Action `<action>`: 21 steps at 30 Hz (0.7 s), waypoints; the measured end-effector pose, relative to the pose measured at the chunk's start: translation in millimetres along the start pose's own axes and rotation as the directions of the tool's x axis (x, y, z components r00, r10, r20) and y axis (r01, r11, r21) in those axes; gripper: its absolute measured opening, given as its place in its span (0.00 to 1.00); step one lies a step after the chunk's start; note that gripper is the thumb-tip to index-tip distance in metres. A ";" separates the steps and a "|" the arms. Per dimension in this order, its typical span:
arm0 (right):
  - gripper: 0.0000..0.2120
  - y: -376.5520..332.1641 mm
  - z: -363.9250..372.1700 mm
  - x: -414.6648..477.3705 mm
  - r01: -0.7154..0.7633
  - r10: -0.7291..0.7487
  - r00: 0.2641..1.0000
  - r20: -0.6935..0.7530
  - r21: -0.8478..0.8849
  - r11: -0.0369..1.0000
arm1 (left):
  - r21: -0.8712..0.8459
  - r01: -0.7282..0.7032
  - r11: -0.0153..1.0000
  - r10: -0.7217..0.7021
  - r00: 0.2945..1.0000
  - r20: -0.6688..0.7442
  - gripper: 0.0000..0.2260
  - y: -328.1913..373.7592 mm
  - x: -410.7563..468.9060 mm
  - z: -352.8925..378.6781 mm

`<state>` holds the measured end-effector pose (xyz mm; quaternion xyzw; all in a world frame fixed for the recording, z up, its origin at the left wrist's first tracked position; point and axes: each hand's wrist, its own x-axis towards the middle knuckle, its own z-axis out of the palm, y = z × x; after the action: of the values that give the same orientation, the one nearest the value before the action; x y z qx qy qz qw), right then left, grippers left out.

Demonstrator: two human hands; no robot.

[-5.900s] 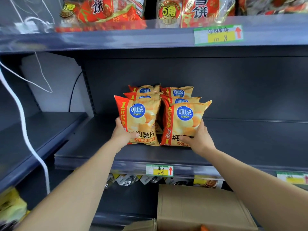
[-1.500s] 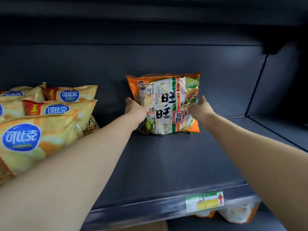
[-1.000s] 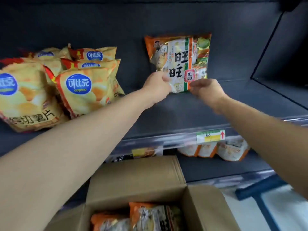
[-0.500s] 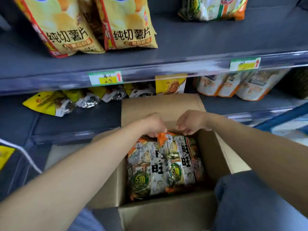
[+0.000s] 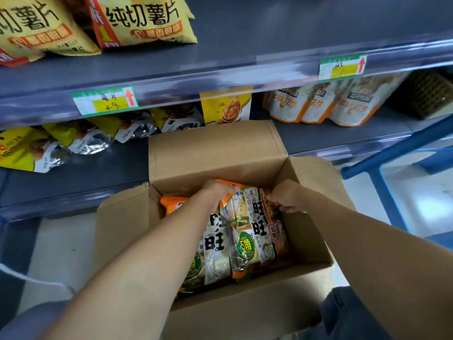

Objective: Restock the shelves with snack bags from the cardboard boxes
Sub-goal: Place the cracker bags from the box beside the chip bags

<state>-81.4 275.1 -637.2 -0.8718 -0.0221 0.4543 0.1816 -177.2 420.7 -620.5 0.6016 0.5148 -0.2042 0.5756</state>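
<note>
An open cardboard box point(image 5: 215, 153) stands on the floor below the shelves, holding several orange-and-white rice cracker bags. My left hand point(image 5: 217, 191) and my right hand point(image 5: 285, 196) both grip the top edge of the uppermost rice cracker bag point(image 5: 252, 231), one at each upper corner. Another orange bag point(image 5: 174, 204) lies beside it at the left of the box. Yellow potato chip bags point(image 5: 144, 23) stand on the grey shelf point(image 5: 245, 45) above.
The lower shelf behind the box holds yellow-and-silver nut bags point(image 5: 81, 138), a walnut bag point(image 5: 226, 106) and orange-white peanut pouches point(image 5: 316, 101). A blue metal frame point(image 5: 382, 177) stands at the right. Price tags point(image 5: 105, 100) mark the shelf edge. White floor lies to the left.
The rice cracker bag I stood on the shelf stays there. My view dropped to the box, and both hands went down into it and closed on the top bag's upper edge.
</note>
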 end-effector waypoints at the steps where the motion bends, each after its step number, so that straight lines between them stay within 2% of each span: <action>1: 0.15 3.6 -0.5 0.4 -0.009 0.009 1.000 -0.009 0.006 1.000 | 0.017 -0.007 1.000 0.007 1.000 -0.013 0.20 0.2 -0.3 5.1; 4: 0.16 11.3 -4.8 -1.5 -0.037 0.037 0.999 -0.006 -0.002 0.999 | 0.116 -0.088 0.989 0.094 0.995 -0.039 0.13 2.1 -4.5 19.2; 7: 0.17 12.9 -9.6 -4.5 -0.058 0.057 0.998 0.025 0.040 0.998 | 0.094 -0.205 0.974 0.207 0.978 -0.014 0.05 10.2 -18.4 24.6; 9: 0.19 12.0 -11.2 -7.3 -0.079 0.075 0.996 0.047 0.084 0.993 | 0.061 -0.266 0.962 0.267 0.964 -0.006 0.13 16.8 -29.1 19.0; 12: 0.26 8.0 -12.5 -15.4 -0.104 0.093 0.993 0.073 0.164 0.981 | 0.031 -0.310 0.950 0.312 0.949 -0.043 0.15 27.3 -49.5 -5.1; 16: 0.36 1.4 -21.0 -28.7 -0.036 -0.031 0.986 0.167 0.383 0.923 | -0.010 -0.339 0.941 0.336 0.937 -0.094 0.14 37.8 -76.5 -42.3; 19: 0.38 -3.9 -32.3 -49.8 0.007 -0.110 0.975 0.192 0.471 0.882 | -0.033 -0.422 0.906 0.415 0.901 -0.124 0.09 45.1 -102.9 -61.1; 20: 0.37 -5.4 -36.4 -56.9 0.010 -0.127 0.972 0.198 0.506 0.862 | -0.057 -0.466 0.883 0.458 0.881 -0.114 0.18 48.3 -110.6 -65.2; 21: 0.35 -6.5 -41.0 -63.7 0.010 -0.145 0.968 0.205 0.545 0.839 | -0.091 -0.519 0.850 0.510 0.854 -0.104 0.09 52.2 -118.6 -69.1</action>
<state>-85.0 256.0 -563.7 -0.7230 0.0492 0.5354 0.4338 -202.4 447.5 -478.3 0.6905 0.3672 0.0104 0.6231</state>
